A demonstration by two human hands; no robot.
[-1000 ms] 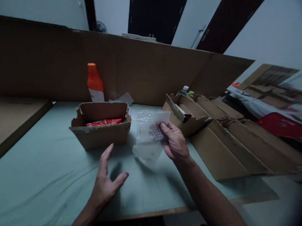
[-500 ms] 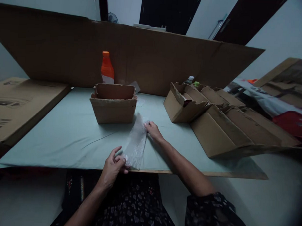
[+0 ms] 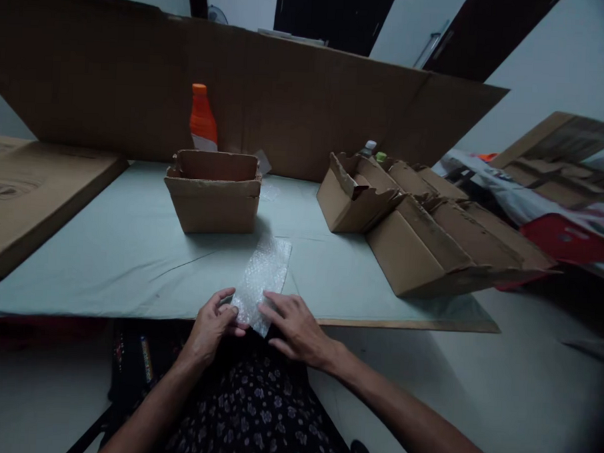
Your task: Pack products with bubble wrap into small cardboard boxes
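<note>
A strip of clear bubble wrap (image 3: 266,273) lies on the pale green cloth at the table's front edge, its near end reaching just over that edge. My left hand (image 3: 216,323) pinches the near left corner between thumb and fingers. On the strip's right side, my right hand (image 3: 297,326) has its fingers apart, the fingertips at or just above the plastic. Behind the strip stands an open cardboard box (image 3: 213,202); what is inside it cannot be seen.
An orange bottle (image 3: 203,119) stands behind the box, before an upright cardboard panel (image 3: 287,99). Small clear plastic pieces (image 3: 269,190) lie beside it. Several open cardboard boxes (image 3: 406,248) fill the right side, with bottle caps showing. A flat carton (image 3: 48,195) is at left.
My right hand has left the strip's far right edge and come back toward me, near its lower right side. My left hand keeps its corner. The view has shifted slightly.
</note>
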